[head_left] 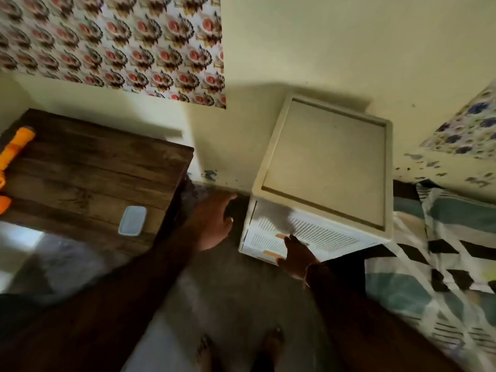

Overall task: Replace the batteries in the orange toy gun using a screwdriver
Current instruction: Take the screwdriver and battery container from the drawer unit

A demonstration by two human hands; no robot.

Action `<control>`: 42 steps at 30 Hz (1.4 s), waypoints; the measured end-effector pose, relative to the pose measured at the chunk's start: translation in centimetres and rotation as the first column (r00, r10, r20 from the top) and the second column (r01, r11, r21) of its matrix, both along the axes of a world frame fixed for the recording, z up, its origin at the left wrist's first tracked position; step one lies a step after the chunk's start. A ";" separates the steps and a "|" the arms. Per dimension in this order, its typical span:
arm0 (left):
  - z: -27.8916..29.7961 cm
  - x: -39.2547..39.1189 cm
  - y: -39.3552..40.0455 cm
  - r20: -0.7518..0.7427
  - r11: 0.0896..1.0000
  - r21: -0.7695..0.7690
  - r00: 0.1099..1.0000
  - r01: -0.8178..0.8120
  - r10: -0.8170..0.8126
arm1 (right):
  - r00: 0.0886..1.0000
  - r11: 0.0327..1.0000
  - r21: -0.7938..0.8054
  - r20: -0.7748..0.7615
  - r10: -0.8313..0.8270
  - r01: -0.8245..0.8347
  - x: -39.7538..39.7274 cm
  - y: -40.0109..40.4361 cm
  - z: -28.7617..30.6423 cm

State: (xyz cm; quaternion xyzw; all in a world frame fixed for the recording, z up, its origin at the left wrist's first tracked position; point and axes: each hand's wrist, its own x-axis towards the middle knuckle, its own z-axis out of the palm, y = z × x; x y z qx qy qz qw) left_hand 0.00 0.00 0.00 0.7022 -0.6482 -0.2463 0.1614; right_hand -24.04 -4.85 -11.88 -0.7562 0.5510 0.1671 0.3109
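- Two hands out, neither holding anything: my right hand (294, 255) lies with straight fingers on the slatted front of the white drawer unit (326, 167); my left hand (214, 222) hangs with fingers apart in the gap just left of that unit.
- Orange toy gun (14, 154) is far left of both hands, on the wooden bench (96, 173), partly cut off by the frame edge. Clear lidded box (132, 220) sits on the bench corner, nearer my left forearm.
- No screwdriver or batteries in view. My guess: they're in the drawer. If not, this reach is wasted.
- Risk: right fingertips sit beside the orange handle tabs (280, 236), not on them. Pulling off the slats could slip.
- Risk: unit looks light; a one-handed tug may drag it across the floor rather than open it.
- Risk: swinging my left arm back could sweep the box off the bench.
- Frame is blurred; drawer state unclear.
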 end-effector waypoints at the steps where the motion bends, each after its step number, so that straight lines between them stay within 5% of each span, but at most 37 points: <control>1: -0.6 -0.1 -0.2 -0.007 1.000 0.015 1.000 -0.016 0.016 | 1.000 1.000 0.020 -0.014 -0.006 0.006 0.1 -0.4 -0.8; 10: -4.5 0.8 2.1 -0.058 0.998 0.000 0.996 -0.064 0.064 | 0.985 0.993 0.109 -0.160 0.059 -0.042 0.2 -1.8 -4.6; 15: -5.0 0.6 3.3 -0.030 0.997 0.066 0.998 -0.050 0.052 | 0.991 0.999 0.013 -0.133 0.033 -0.032 0.3 0.7 -3.7; 18: -5.8 -0.3 4.9 0.204 0.995 0.008 0.974 0.099 -0.099 | 0.997 0.978 -0.196 -0.056 0.060 -0.070 -0.5 6.4 -1.8; 21: -5.9 -2.1 6.8 0.419 0.928 0.008 0.841 0.373 -0.342 | 0.994 0.937 -0.331 -0.048 0.102 -0.113 -2.0 12.3 -0.7; 26: -5.7 -4.6 7.5 0.559 0.781 -0.089 0.679 0.619 -0.475 | 0.976 0.776 -0.611 0.028 0.217 -0.155 -3.7 14.5 4.7; 31: -2.0 -5.0 2.6 0.550 0.855 -0.193 0.775 0.481 -0.311 | 0.994 0.615 -0.787 0.094 0.048 0.045 -4.3 7.6 9.5; 36: 0.9 -6.1 -3.9 0.628 0.923 -0.086 0.740 0.376 -0.243 | 0.993 0.663 -0.745 -0.120 -0.020 -0.077 -4.6 0.6 9.5; 42: 0.6 -5.7 -7.3 0.478 0.943 -0.145 0.856 0.301 -0.199 | 0.990 0.623 -0.779 -0.132 -0.044 -0.076 -3.9 -0.5 8.8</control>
